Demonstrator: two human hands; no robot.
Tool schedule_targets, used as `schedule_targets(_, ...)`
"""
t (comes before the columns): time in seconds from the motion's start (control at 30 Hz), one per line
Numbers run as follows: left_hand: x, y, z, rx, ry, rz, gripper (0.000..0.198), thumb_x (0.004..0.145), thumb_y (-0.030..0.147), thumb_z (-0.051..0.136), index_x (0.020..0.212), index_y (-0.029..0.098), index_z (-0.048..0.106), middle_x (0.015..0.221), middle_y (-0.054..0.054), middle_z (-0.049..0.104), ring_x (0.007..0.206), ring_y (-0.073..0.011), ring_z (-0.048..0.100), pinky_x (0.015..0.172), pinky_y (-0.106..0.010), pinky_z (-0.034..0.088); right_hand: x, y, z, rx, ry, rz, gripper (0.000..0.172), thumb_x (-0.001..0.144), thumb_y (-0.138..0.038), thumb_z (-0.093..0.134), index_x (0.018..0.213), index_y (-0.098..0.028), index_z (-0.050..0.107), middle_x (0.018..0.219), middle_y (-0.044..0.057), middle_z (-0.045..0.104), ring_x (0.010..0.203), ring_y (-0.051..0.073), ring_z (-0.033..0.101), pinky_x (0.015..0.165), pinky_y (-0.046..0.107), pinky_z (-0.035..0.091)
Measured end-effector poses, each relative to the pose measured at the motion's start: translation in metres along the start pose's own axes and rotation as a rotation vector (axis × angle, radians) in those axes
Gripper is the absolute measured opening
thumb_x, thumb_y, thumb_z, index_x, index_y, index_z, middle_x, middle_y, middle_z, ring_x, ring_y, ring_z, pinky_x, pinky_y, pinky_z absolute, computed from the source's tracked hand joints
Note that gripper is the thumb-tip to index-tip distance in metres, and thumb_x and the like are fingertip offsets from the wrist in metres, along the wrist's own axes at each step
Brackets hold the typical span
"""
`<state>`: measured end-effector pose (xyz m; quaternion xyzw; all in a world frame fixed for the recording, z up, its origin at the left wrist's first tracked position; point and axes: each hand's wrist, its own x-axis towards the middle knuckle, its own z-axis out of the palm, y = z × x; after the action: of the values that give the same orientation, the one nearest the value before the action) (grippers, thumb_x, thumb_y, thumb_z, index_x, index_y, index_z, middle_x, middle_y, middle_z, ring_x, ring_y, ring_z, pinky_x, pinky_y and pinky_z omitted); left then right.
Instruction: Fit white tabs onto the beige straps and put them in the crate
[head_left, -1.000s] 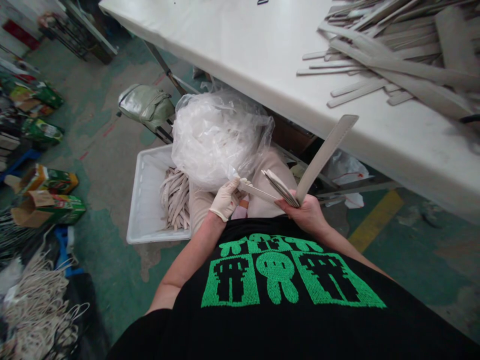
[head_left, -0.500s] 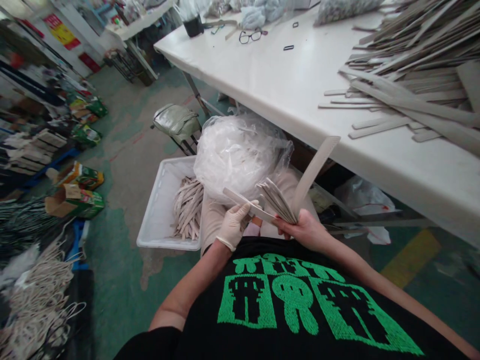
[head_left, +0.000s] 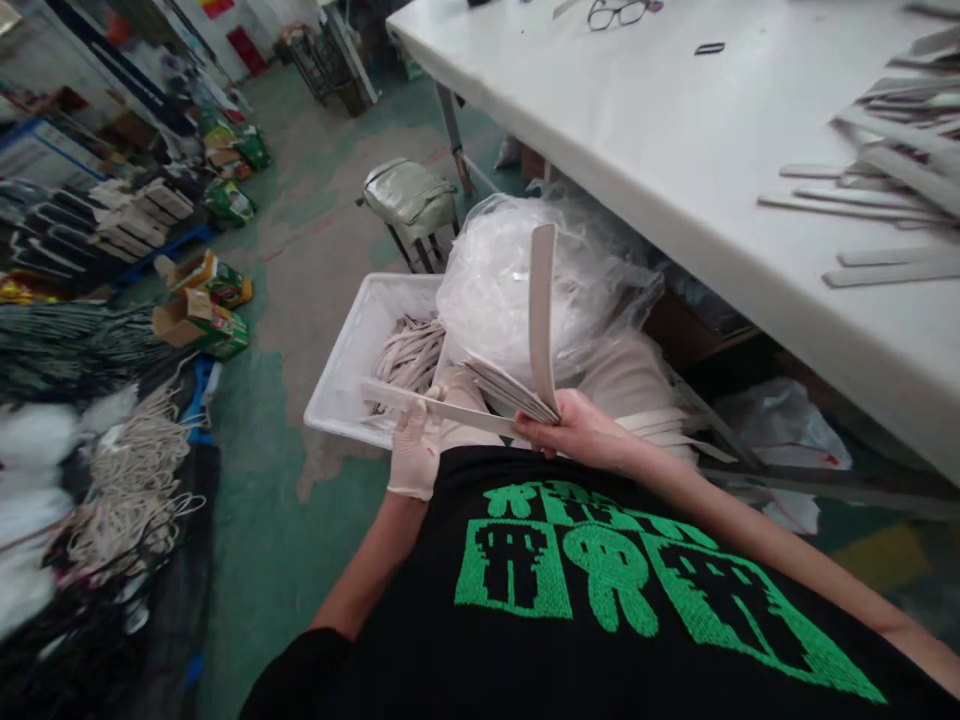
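Note:
My left hand (head_left: 416, 448), in a pale glove, pinches a flat beige strap (head_left: 465, 414) that stretches across to my right hand. The strap's free end reaches over the edge of the white bin. My right hand (head_left: 574, 425), bare, is closed round a bundle of beige straps (head_left: 510, 388) above my lap. One wide strap (head_left: 541, 300) rises upright out of that grip. Where the bundle lies in the palm, the fingers hide it. A clear plastic bag (head_left: 510, 280) with pale contents rests just beyond the hands.
A white bin (head_left: 337, 375) with loose beige straps (head_left: 412, 350) stands at my left. To the right is a white table (head_left: 675, 130) bearing a strap pile (head_left: 892, 195) and glasses (head_left: 619, 14). A covered stool (head_left: 409, 195) stands behind the bin. Cord heaps (head_left: 139, 480) lie far left.
My left hand has moved left, away from my right hand, drawing along the strap toward the bin. The wide strap in my right hand now stands more upright. The view has shifted.

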<state>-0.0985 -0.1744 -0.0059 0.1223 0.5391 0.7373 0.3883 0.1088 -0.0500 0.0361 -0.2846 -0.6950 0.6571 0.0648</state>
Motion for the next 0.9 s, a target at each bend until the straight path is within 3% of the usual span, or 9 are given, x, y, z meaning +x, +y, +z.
schedule_targets(0.07,-0.004,-0.014,-0.001,-0.146,0.072,-0.170,0.035,0.071,0.042,0.083,0.098,0.020,0.074,0.106,-0.006,0.076,0.111,-0.0213,0.067,0.109,-0.039,0.045,0.004,0.002,0.001,-0.110,0.019,0.008,0.026,0.086,-0.041,0.062,0.073,-0.018,0.063,0.055,-0.002,0.061,0.044,0.011,0.055,0.045,0.023,0.040)
schedule_targets(0.13,-0.009,-0.024,0.005,-0.212,0.086,-0.249,0.032,0.070,0.036,0.085,0.096,0.020,0.073,0.104,-0.005,0.076,0.109,-0.0210,0.068,0.105,-0.037,0.047,0.011,0.002,0.004,-0.272,0.056,0.010,0.027,0.087,-0.038,0.061,0.067,-0.019,0.062,0.052,-0.002,0.061,0.044,0.012,0.054,0.045,0.023,0.037)
schedule_targets(0.27,-0.013,-0.033,0.023,-0.261,-0.050,-0.322,0.030,0.072,0.029,0.083,0.098,0.020,0.071,0.109,-0.005,0.075,0.111,-0.0218,0.067,0.101,-0.036,0.050,0.030,0.003,0.016,-0.493,0.127,0.029,0.027,0.088,-0.036,0.061,0.066,-0.020,0.064,0.053,-0.001,0.063,0.049,0.013,0.057,0.047,0.023,0.033)
schedule_targets(0.4,-0.006,-0.030,0.025,-0.297,-0.029,-0.318,0.027,0.076,0.029,0.080,0.099,0.019,0.071,0.111,-0.006,0.074,0.114,-0.0220,0.065,0.103,-0.036,0.048,0.028,0.013,0.012,-0.309,0.047,0.075,0.026,0.090,-0.041,0.056,0.078,-0.020,0.066,0.060,0.000,0.067,0.052,0.014,0.063,0.049,0.023,0.042)
schedule_targets(0.5,-0.005,-0.030,0.025,-0.273,-0.008,-0.294,0.026,0.077,0.031,0.079,0.097,0.016,0.073,0.106,-0.008,0.075,0.116,-0.0235,0.065,0.106,-0.037,0.046,0.021,0.021,0.002,-0.266,0.078,0.061,0.027,0.089,-0.041,0.055,0.075,-0.019,0.064,0.058,0.000,0.066,0.051,0.015,0.063,0.050,0.023,0.045)
schedule_targets(0.7,-0.011,-0.035,0.046,-0.247,-0.146,-0.333,0.028,0.068,0.031,0.086,0.089,0.018,0.074,0.095,-0.006,0.077,0.111,-0.0263,0.067,0.103,-0.040,0.049,0.026,0.026,0.005,-0.300,0.159,0.029,0.030,0.088,-0.044,0.054,0.075,-0.019,0.064,0.058,0.000,0.066,0.049,0.015,0.063,0.048,0.023,0.043)
schedule_targets(0.9,-0.009,-0.036,0.043,-0.257,-0.062,-0.296,0.027,0.070,0.033,0.085,0.088,0.016,0.075,0.093,-0.006,0.077,0.102,-0.0220,0.069,0.102,-0.036,0.049,0.016,0.030,-0.003,-0.241,0.043,0.092,0.032,0.085,-0.048,0.059,0.075,-0.018,0.065,0.062,0.002,0.069,0.055,0.017,0.066,0.052,0.024,0.049)
